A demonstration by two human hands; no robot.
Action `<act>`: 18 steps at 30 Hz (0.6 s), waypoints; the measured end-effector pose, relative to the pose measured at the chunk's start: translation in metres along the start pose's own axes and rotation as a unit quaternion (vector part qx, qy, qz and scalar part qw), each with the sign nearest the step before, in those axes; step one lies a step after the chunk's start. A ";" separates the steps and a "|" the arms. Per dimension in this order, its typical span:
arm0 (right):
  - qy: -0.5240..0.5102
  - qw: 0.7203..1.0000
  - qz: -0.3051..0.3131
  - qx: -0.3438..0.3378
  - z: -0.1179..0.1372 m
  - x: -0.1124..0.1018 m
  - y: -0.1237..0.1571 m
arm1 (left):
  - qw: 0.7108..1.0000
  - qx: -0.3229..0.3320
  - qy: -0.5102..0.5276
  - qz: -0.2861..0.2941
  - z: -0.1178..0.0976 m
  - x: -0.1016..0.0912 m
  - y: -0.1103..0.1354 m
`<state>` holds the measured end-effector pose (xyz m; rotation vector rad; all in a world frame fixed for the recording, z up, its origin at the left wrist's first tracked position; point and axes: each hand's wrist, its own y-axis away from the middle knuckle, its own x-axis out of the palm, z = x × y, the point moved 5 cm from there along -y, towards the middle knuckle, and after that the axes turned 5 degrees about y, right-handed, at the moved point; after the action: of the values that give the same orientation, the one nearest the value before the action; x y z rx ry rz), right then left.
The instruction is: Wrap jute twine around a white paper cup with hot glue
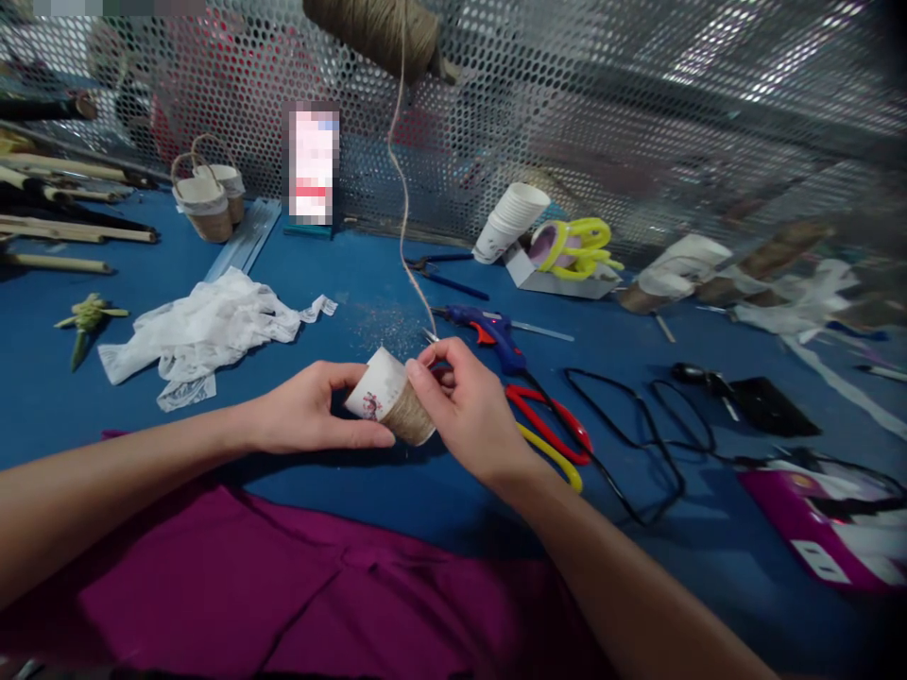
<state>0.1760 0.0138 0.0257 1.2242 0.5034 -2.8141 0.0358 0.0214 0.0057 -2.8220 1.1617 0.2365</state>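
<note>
My left hand [312, 406] is closed round a small white paper cup [375, 387] with a printed picture, tilted on its side. Brown twine [409, 416] is wound round the cup's lower half. My right hand [464, 401] pinches the twine against the wrapped end, its thumb touching the cup; the fingertips are partly hidden. From a large twine spool [375, 33] at the top, a loose strand [403, 208] hangs down to my right fingers. Just beyond that hand lies a blue glue gun [500, 335] with a clear glue stick in it.
White lace [205, 326] lies left, near twine-wrapped cups with handles [205, 208]. Behind are a phone [312, 165], pliers [450, 274], stacked cups [511, 217] and yellow-handled scissors [581, 246]. A red-and-yellow-handled tool [559, 425], black cord [641, 416] and purple pouch [786, 515] lie right.
</note>
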 end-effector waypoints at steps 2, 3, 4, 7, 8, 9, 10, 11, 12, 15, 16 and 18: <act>0.055 0.997 -0.019 -0.047 0.007 0.000 0.003 | 0.998 -0.023 0.052 -0.006 0.001 0.001 0.000; 0.081 0.994 -0.027 -0.068 0.010 0.001 0.004 | 0.996 -0.034 0.082 -0.007 0.002 0.002 0.000; 0.104 0.990 -0.034 -0.088 0.013 0.002 0.005 | 0.993 -0.044 0.106 -0.010 0.002 0.003 0.000; 0.152 0.977 -0.053 -0.142 0.021 0.006 0.008 | 0.986 -0.075 0.149 -0.032 0.004 0.006 0.000; 0.162 0.972 -0.058 -0.157 0.023 0.007 0.009 | 0.983 -0.085 0.155 -0.042 0.005 0.006 0.000; 0.171 0.968 -0.062 -0.172 0.025 0.008 0.009 | 0.982 -0.093 0.159 -0.051 0.005 0.007 0.001; 0.178 0.964 -0.067 -0.184 0.026 0.009 0.010 | 0.980 -0.099 0.163 -0.058 0.005 0.007 0.001; 0.182 0.962 -0.069 -0.194 0.028 0.009 0.011 | 0.979 -0.103 0.165 -0.062 0.005 0.007 0.001; 0.183 0.960 -0.070 -0.200 0.028 0.009 0.011 | 0.978 -0.105 0.167 -0.065 0.005 0.007 0.001; 0.179 0.961 -0.065 -0.201 0.029 0.009 0.012 | 0.978 -0.109 0.164 -0.070 0.006 0.007 0.002; 0.176 0.962 -0.061 -0.198 0.029 0.009 0.012 | 0.978 -0.109 0.161 -0.070 0.007 0.007 0.002; 0.172 0.965 -0.054 -0.191 0.029 0.009 0.012 | 0.980 -0.103 0.156 -0.066 0.008 0.007 0.002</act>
<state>0.1513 -0.0055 0.0350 1.6302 1.0997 -2.4134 0.0389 0.0163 -0.0033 -3.1933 1.0451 -0.1060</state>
